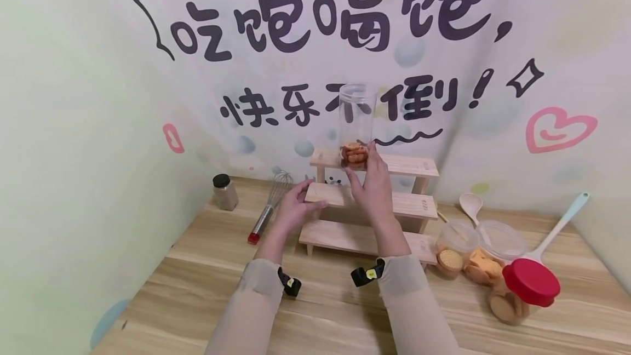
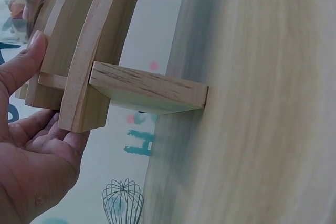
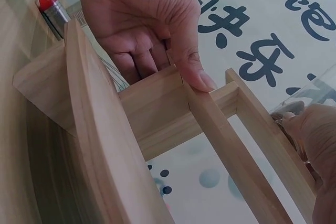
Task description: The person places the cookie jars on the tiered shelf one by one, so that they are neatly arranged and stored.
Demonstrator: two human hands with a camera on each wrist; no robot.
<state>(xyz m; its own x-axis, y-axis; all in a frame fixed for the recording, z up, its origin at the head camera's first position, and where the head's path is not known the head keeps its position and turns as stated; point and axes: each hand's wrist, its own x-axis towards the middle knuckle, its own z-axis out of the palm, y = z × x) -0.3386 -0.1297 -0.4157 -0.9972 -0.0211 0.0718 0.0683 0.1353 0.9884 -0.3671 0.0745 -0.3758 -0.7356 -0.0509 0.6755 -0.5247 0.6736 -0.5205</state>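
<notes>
A three-tier wooden stand (image 1: 345,237) stands on the table against the wall. My left hand (image 1: 298,207) grips the left end of its middle shelf, with the thumb on top and the fingers beneath, as the left wrist view shows on the wooden shelf end (image 2: 84,93). At the top shelf, my right hand (image 1: 372,182) holds a tall clear jar (image 1: 357,116) low down, fingers at its side. Round cookies (image 1: 355,155) lie in the jar's bottom. Whether its base rests fully on the shelf I cannot tell.
Left of the stand are a whisk (image 1: 268,210) and a dark-lidded jar (image 1: 225,193). On the right sit clear cookie containers (image 1: 455,237), a red-lidded cookie jar (image 1: 532,284), a pale spoon (image 1: 471,205) and a utensil with a light-blue handle (image 1: 564,221).
</notes>
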